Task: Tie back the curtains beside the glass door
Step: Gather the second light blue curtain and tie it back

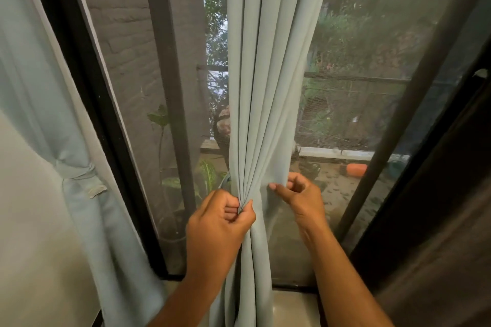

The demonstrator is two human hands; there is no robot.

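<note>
Head view shows you standing close to the glass door (pixel 358 66), with the middle curtain (pixel 265 74) hanging in front of you. Your left hand (pixel 218 223) grips the gathered folds, thumb and curled fingers clamped on the cloth, so the pleats stay together in one narrow bundle. Your right hand (pixel 297 194) pinches the right edge of the same curtain between thumb and fingers, probably to bring this loose edge in toward the bundle. A thin strip, maybe the tie-back band (pixel 225 182), shows just behind the curtain above your left hand; I cannot tell where it is fixed.

On the left, the other curtain (pixel 79 141) is already tied with its band (pixel 77 171) and rests against the wall (pixel 29 220), so I judge this part of the task finished.

For moving, you have open room between the two curtains, where the dark door frame (pixel 87 103) stands. On the right, another dark frame post (pixel 393 127) is near your right hand, so keep the gathering toward the left. Near you, the curtain falls to the sill (pixel 292 305) between your forearms.
</note>
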